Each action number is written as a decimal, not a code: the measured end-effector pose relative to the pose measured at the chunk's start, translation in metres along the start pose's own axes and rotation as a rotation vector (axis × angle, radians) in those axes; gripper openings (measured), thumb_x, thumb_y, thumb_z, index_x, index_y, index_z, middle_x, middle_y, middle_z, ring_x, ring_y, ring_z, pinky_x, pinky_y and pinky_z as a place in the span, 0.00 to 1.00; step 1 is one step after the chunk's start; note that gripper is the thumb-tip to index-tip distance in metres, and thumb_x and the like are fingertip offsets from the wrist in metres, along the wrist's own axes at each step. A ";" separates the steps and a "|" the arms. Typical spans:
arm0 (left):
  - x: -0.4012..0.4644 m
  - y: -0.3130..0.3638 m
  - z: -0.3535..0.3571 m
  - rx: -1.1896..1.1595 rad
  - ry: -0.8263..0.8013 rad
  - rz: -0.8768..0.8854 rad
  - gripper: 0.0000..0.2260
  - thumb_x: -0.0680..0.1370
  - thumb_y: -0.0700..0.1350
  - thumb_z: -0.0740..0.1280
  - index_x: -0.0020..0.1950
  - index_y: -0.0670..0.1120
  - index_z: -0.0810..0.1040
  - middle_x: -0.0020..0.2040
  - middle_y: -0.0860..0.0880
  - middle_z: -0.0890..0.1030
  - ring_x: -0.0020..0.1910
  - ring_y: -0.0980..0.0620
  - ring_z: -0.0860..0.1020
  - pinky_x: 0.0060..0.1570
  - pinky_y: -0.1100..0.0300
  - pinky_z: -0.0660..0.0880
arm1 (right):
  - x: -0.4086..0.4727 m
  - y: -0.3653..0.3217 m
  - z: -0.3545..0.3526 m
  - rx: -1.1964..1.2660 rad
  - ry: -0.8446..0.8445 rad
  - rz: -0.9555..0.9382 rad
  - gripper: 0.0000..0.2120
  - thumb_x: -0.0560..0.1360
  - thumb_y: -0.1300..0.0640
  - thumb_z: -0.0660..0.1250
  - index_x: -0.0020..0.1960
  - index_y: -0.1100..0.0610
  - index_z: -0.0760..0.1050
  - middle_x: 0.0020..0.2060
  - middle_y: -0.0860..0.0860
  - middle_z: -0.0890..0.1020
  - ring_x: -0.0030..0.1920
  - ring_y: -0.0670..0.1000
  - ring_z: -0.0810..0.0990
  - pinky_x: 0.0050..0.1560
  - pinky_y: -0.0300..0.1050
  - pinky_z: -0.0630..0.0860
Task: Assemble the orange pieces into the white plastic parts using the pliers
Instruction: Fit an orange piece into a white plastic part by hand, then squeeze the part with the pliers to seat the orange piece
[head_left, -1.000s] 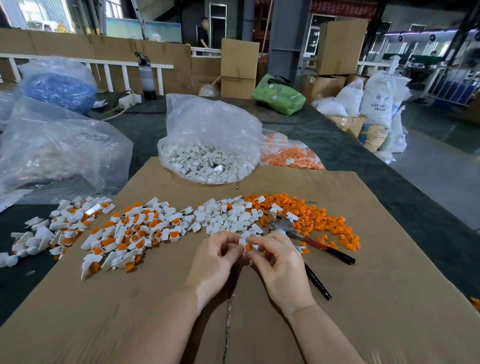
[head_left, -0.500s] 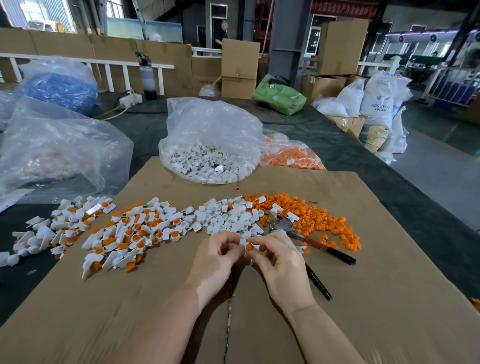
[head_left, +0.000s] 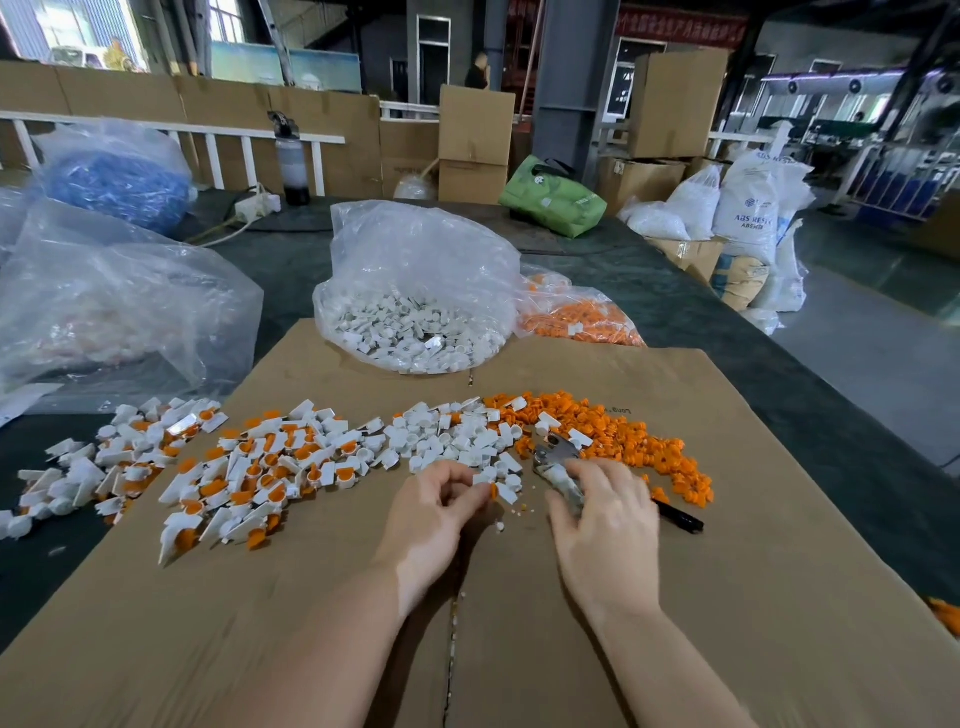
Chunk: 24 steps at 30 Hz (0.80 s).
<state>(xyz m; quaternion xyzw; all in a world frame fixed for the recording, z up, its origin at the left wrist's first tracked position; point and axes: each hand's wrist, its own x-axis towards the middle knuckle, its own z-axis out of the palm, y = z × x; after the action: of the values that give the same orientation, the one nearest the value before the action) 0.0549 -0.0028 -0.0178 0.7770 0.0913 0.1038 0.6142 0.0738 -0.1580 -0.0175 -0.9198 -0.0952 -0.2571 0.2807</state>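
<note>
While both hands work over the cardboard sheet (head_left: 727, 597), the scene reads left to right as follows.

Finished pile: white parts already fitted with orange pieces (head_left: 249, 467) lie spread over the sheet's left side and onto the dark table (head_left: 701, 322).
Loose white parts: a heap (head_left: 457, 441) sits in the middle, just beyond the left hand.
Bag of white parts: a clear bag (head_left: 415, 291) stands at the sheet's far edge.
Left hand: the left hand (head_left: 436, 514) has its fingers curled, pinching a small white part with an orange piece (head_left: 496, 491) at the fingertips.
Pliers: the pliers (head_left: 558, 462) lie on the sheet, long axis running from far-left to near-right; the metal head points away toward the heaps, one black handle tip (head_left: 683, 521) showing to the right of the hand.
Right hand: the right hand (head_left: 608, 519) lies over the pliers, fingers curling around them just behind the head.
Loose orange pieces: a heap (head_left: 623, 436) lies beyond the right hand.
</note>
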 end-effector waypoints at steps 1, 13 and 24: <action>0.001 -0.001 0.000 -0.008 0.005 -0.009 0.05 0.76 0.44 0.69 0.44 0.44 0.78 0.33 0.49 0.76 0.29 0.61 0.72 0.29 0.74 0.66 | 0.002 0.004 -0.004 -0.134 -0.070 0.101 0.19 0.76 0.49 0.65 0.64 0.56 0.73 0.60 0.53 0.75 0.62 0.56 0.71 0.62 0.52 0.64; 0.004 0.001 0.003 -0.124 0.104 -0.088 0.03 0.75 0.42 0.70 0.42 0.44 0.78 0.33 0.49 0.78 0.32 0.57 0.75 0.31 0.75 0.69 | 0.011 0.026 -0.015 -0.576 -0.361 0.163 0.24 0.76 0.36 0.53 0.65 0.49 0.64 0.66 0.51 0.64 0.66 0.53 0.62 0.70 0.60 0.53; 0.016 0.014 0.001 -0.436 0.156 -0.302 0.04 0.74 0.41 0.71 0.42 0.42 0.79 0.30 0.51 0.79 0.27 0.57 0.75 0.27 0.66 0.72 | 0.031 -0.007 -0.032 -0.015 -0.525 0.050 0.17 0.79 0.45 0.56 0.45 0.57 0.72 0.40 0.50 0.76 0.42 0.50 0.75 0.39 0.44 0.69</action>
<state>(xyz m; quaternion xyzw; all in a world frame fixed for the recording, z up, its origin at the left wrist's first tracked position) 0.0711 -0.0026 -0.0033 0.5937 0.2287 0.0877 0.7665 0.0841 -0.1691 0.0251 -0.9591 -0.1400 -0.0034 0.2461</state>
